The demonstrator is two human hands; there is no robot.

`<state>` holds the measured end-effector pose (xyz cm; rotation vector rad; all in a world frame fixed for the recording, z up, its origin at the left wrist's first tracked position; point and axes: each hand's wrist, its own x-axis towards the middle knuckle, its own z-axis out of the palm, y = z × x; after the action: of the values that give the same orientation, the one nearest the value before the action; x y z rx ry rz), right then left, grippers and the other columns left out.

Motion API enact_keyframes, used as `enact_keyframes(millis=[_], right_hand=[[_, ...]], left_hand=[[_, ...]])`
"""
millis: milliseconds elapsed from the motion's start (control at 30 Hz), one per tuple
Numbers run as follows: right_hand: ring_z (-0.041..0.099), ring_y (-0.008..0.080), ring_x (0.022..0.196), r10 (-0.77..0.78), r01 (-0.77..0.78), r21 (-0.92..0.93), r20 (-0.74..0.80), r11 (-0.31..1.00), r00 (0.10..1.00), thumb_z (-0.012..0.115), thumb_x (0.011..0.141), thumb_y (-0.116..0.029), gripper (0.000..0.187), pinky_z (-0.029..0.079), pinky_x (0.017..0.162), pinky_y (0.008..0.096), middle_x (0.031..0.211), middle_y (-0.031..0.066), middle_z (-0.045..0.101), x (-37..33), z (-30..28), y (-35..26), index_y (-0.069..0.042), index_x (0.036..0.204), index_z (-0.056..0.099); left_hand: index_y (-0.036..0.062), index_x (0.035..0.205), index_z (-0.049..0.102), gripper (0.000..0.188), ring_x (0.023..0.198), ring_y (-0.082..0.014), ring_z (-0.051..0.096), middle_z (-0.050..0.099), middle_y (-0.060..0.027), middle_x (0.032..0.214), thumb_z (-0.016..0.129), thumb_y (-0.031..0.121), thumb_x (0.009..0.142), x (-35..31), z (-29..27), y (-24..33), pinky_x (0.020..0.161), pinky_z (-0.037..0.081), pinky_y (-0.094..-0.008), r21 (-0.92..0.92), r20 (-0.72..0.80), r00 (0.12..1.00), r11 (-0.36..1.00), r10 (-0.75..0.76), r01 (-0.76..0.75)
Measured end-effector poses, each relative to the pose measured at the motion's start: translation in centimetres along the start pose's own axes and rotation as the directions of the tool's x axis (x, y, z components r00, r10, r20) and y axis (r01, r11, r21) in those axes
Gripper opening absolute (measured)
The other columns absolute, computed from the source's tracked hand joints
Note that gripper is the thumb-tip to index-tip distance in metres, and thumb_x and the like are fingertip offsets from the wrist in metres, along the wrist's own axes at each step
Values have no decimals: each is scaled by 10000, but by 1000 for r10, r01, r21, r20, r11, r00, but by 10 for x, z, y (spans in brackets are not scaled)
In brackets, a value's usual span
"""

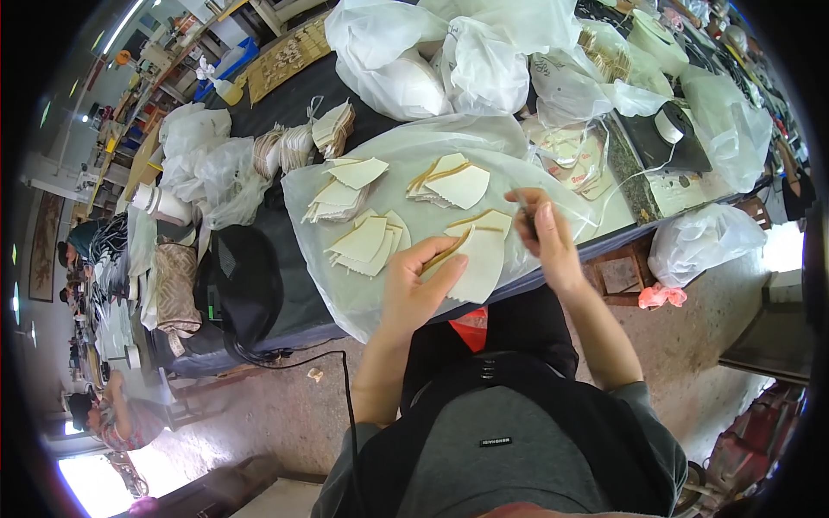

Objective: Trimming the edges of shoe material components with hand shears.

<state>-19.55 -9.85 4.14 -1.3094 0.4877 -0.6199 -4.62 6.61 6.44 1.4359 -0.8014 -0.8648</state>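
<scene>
Gray-black shirt front (pixel 496 432) at btm ctr. Three white stacks (pixel 363 242) sit apart, left of ctr to upper ctr, prob. so they don't mix. L hand (pixel 413 289), mid-frame, pinches white pcs (pixel 480 266) thumb-to-fingers, prob. to align layers; R hand (pixel 554 240), just right, half-curled on sm. dark item (pixel 530 225), can't tell what. Dark table (pixel 298 302) left, milky plastic sheet (pixel 397 147) over it mid, bags (pixel 730 121) upper rt, concrete floor (pixel 695 341) lower rt.

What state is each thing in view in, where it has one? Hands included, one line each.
Left hand: pinching.
White flat piece with brown edge: held, tilted.
Right hand: raised, apparently gripping a small dark object.
White, brown-edged flat stacks: loose, fanned.
Translucent white plastic sheet: spread, wrinkled.
Translucent white plastic bags: bulging.
White round roll: strip trailing.
</scene>
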Motion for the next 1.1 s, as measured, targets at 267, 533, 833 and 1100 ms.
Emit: enact_keyframes(millis=[267,533,833,1100], right_hand=[[636,266,689,-71,333,-617,408,713,910,677,898,-169,185,474,616,352,813,142,651,-2,-7,-36,-13,993,649],[625,318,689,-195,403,-562,394,723,898,691,884,-161,175,481,623,369,814,141,657,-2,-1,-23,-17,977,652],[481,104,619,-241,285,-370,161,884,957,707,915,-154,172,399,573,266,690,-7,542,2,-6,0,-4,930,623],[474,168,542,-427,417,-777,213,472,879,672,901,-65,127,489,638,302,741,61,553,37,-76,-1,31,973,628]], left_hand=[[-36,1039,704,194,698,-13,502,642,28,767,676,99,903,-10,-8,2,615,410,-198,31,102,994,999,-36,33],[-29,1029,707,199,692,-17,508,648,24,768,685,120,898,-8,-8,4,609,413,-203,18,140,987,997,-83,81],[-17,1047,707,218,753,-41,569,678,6,825,684,145,903,-4,-40,-7,675,464,-222,214,28,999,976,22,-28],[32,1213,616,408,1191,-375,531,597,-173,1252,689,245,872,26,-114,-35,986,431,-464,934,-88,877,346,472,-92]])
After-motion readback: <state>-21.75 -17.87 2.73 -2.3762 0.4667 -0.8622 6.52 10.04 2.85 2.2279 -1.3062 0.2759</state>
